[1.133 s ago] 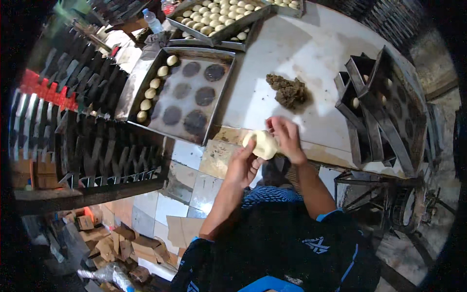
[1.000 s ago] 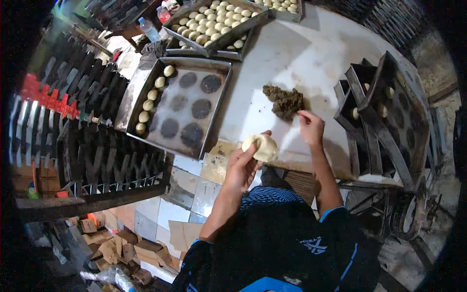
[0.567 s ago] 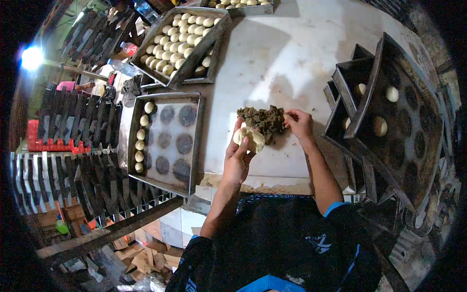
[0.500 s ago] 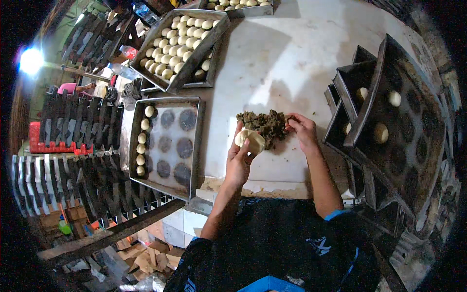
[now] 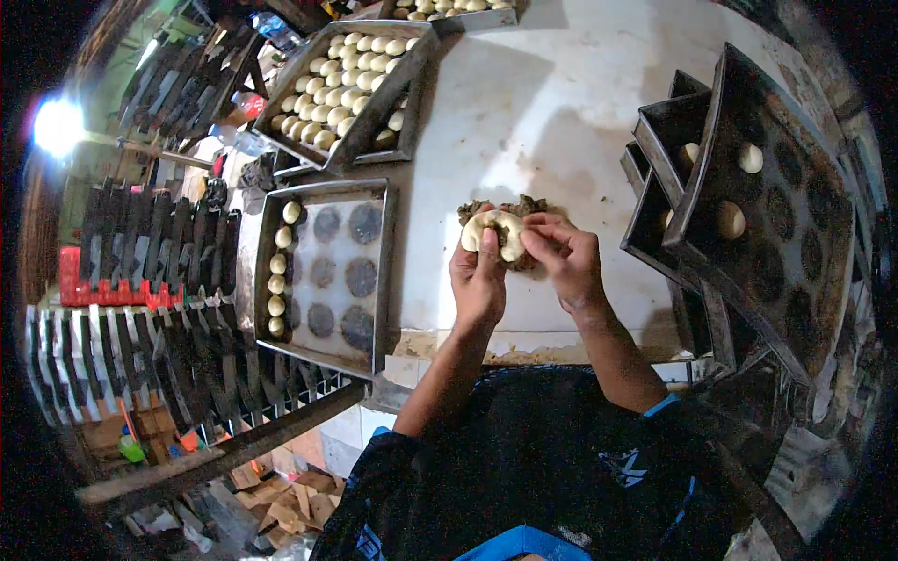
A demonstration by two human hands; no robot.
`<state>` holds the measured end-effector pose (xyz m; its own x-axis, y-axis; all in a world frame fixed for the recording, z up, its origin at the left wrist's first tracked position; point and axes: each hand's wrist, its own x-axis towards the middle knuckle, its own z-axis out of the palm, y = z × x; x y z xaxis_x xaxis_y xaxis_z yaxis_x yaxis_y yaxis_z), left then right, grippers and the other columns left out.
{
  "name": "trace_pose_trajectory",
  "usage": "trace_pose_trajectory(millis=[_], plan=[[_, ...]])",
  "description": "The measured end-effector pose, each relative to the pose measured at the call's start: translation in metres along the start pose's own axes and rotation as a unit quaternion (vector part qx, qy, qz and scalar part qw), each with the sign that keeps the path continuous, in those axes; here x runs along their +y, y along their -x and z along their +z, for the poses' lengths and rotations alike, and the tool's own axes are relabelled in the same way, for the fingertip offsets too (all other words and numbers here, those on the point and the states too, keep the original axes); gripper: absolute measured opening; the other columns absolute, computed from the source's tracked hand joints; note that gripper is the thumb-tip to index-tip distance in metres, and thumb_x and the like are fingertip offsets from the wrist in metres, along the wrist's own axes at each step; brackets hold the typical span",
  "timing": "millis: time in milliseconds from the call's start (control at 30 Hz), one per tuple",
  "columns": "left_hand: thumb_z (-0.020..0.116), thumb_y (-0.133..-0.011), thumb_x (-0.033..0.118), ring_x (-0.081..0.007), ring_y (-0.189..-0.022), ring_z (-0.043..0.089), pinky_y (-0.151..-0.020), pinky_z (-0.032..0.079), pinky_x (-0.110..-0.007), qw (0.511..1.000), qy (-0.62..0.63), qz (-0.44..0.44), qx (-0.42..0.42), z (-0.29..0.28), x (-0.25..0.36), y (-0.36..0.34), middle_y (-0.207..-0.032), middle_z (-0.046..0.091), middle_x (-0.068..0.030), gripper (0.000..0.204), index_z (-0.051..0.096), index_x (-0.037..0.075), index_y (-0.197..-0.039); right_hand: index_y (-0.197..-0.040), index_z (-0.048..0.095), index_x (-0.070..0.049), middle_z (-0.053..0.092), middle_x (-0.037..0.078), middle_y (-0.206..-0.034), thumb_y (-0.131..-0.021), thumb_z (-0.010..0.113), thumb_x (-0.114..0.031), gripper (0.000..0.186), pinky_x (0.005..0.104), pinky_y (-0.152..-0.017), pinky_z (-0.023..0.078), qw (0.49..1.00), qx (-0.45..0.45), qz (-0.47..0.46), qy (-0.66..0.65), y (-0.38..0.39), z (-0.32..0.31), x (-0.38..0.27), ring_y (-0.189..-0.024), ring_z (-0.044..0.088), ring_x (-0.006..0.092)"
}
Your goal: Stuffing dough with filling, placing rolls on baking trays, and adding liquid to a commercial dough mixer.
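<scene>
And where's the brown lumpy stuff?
The brown lumpy stuff is just right of centre in the head view, on the table, partly hidden behind the dough.

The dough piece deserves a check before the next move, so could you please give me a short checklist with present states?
1. Dough piece supported: ok, in the left hand.
2. Right hand at the dough: ok, fingers by its right edge.
3. Middle of the dough visible: ok, a dark patch shows there.
4. Whether that patch is crumbs or shadow: cannot tell.
5. Crumbly brown mass in full view: not ok, partly hidden by dough and hands.
6. Tray at left lying flat: ok, pale balls along its left wall.
</scene>
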<state>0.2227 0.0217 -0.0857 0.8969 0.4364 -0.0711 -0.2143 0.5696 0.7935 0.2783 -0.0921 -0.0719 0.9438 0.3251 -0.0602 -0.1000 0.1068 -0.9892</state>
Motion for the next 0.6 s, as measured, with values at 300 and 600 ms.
trace_pose_trajectory(millis=[300, 600], plan=[[0.051, -0.090, 0.009, -0.0345, -0.123, 0.040, -0.100, 0.035, -0.041, 0.880, -0.400, 0.257, -0.010, -0.029, 0.082, 0.123, -0.135, 0.037, -0.0255, 0.071, 0.008, -0.007, -0.144, -0.094, 0.066, 0.002, 0.062, 0.011, -0.094, -0.076, 0.072, -0.007, 0.021, 0.0291, -0.065, 0.051, 0.878, -0.008, -0.411, 0.247, 0.100, 0.093, -0.063, -0.072, 0.064, 0.0204], [0.064, -0.086, 0.041, -0.0305, -0.105, 0.057, -0.087, 0.045, -0.041, 0.851, -0.293, 0.436, -0.004, -0.122, 0.152, 0.254, -0.118, 0.056, -0.0234, 0.042, 0.061, 0.004, -0.105, -0.096, 0.066, 0.003, 0.064, 0.010, -0.089, -0.073, 0.079, -0.011, 0.030, 0.0228, -0.062, 0.050, 0.941, -0.325, -0.091, 0.033, 0.224, 0.154, -0.079, -0.071, 0.061, 0.0093]])
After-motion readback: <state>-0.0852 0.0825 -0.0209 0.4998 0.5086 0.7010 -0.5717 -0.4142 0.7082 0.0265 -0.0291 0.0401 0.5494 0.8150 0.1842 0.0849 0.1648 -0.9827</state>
